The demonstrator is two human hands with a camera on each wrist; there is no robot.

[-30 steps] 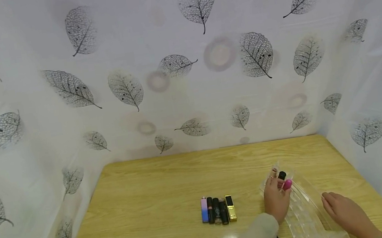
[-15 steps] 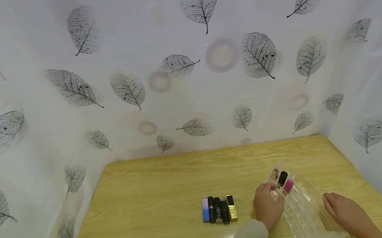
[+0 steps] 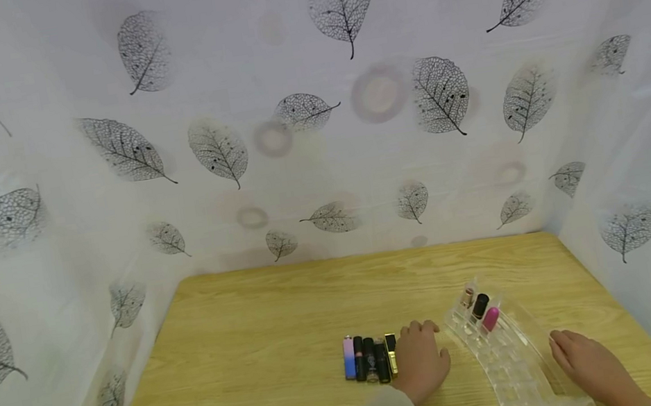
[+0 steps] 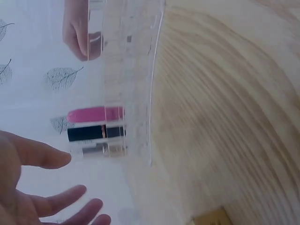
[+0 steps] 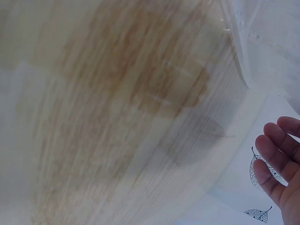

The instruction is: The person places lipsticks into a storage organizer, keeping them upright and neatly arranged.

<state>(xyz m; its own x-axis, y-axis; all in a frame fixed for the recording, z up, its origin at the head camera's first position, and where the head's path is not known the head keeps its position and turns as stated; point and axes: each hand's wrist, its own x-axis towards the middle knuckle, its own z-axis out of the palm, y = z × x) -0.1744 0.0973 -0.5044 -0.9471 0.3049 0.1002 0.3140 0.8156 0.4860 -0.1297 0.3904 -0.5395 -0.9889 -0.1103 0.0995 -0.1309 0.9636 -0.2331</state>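
Note:
My left hand (image 3: pixel 421 360) is over the table beside a gold-and-black lipstick (image 3: pixel 391 353), fingers spread and loosely bent; it appears to hold nothing. A clear lipstick organizer (image 3: pixel 507 362) with small compartments stands at the right. In its far end three lipsticks stand: a pale-brown one (image 3: pixel 467 297), a black one (image 3: pixel 481 307) and a bright pink one (image 3: pixel 491 318), also upright in the left wrist view. My right hand (image 3: pixel 596 366) grips the organizer's right-hand wall. Its fingers (image 5: pixel 272 150) show in the right wrist view, where the contact is hard to make out.
Left of the gold one lie a pink-and-blue lipstick (image 3: pixel 349 359) and several black tubes (image 3: pixel 371 361) in a row. The wood-grain table (image 3: pixel 256 332) meets a leaf-patterned curtain (image 3: pixel 307 163) at the back and both sides.
My left hand has let go of the pink lipstick, which stands in the organizer, and has moved left toward the lipsticks on the table. My right hand stays at the organizer's wall.

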